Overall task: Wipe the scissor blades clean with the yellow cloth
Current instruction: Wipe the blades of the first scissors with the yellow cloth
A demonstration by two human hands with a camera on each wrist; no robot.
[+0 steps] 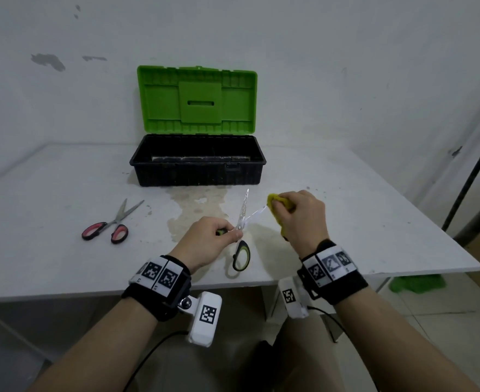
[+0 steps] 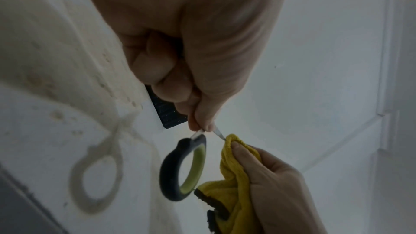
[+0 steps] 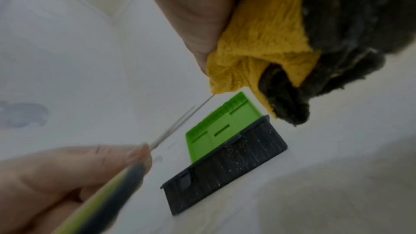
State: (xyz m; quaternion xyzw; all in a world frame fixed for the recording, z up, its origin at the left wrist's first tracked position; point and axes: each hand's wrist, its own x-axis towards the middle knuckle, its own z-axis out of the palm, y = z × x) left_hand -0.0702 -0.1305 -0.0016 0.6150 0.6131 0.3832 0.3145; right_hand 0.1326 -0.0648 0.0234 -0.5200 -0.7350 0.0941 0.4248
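Above the near edge of the white table [image 1: 346, 222], I hold the green-and-black scissors [image 1: 241, 222] with blades spread wide. My left hand [image 1: 205, 239] curls around one handle near the pivot; the other handle loop [image 2: 182, 170] hangs free below. My right hand [image 1: 301, 216] pinches the yellow cloth [image 1: 275, 202] around the tip of the blade pointing toward 2 o'clock, while the second blade points to 12 o'clock, bare. At 10 o'clock from my left hand, red-handled scissors [image 1: 111, 224] lie partly open on the table. At 12 o'clock stands a black toolbox [image 1: 197, 162], its green lid [image 1: 196, 100] raised against the wall.
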